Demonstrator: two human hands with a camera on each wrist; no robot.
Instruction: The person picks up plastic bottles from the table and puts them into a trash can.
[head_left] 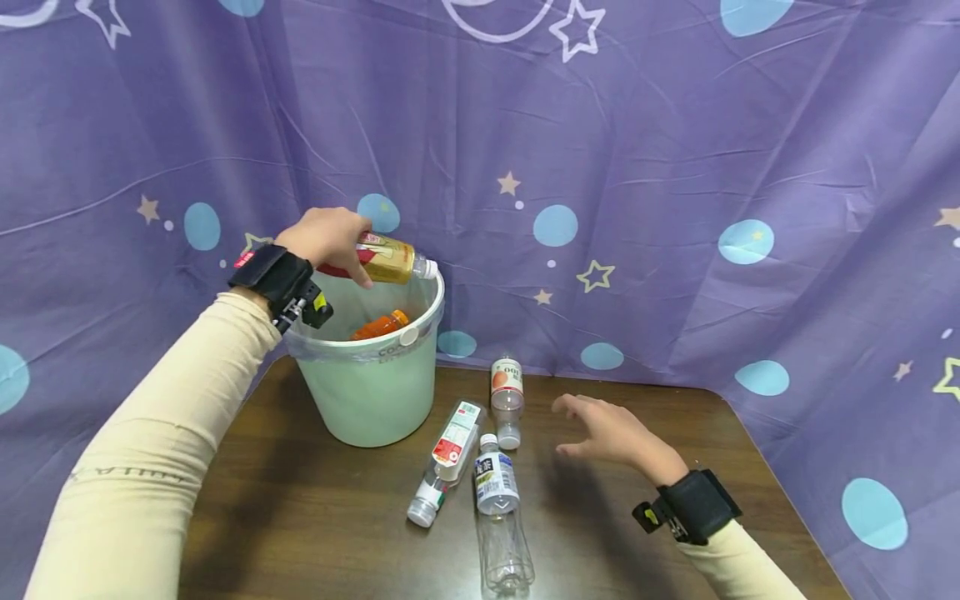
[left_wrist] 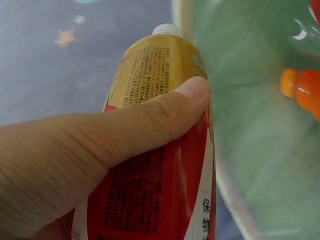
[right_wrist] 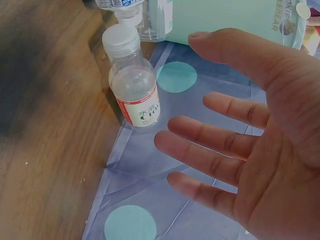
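My left hand grips a plastic bottle with a gold and red label, held on its side over the mouth of a pale green bucket. In the left wrist view the thumb lies across that label. Inside the bucket an orange bottle shows. My right hand hovers over the table's right part, fingers spread and holding nothing. Nearest to it is a small clear bottle with a white and red label, which lies by the table's back edge in the head view.
Beside the bucket lies a squarish clear bottle with a white and red label. A clear bottle with a white and blue label lies on the brown table. Behind hangs a purple patterned curtain. A clear bag lines the bucket.
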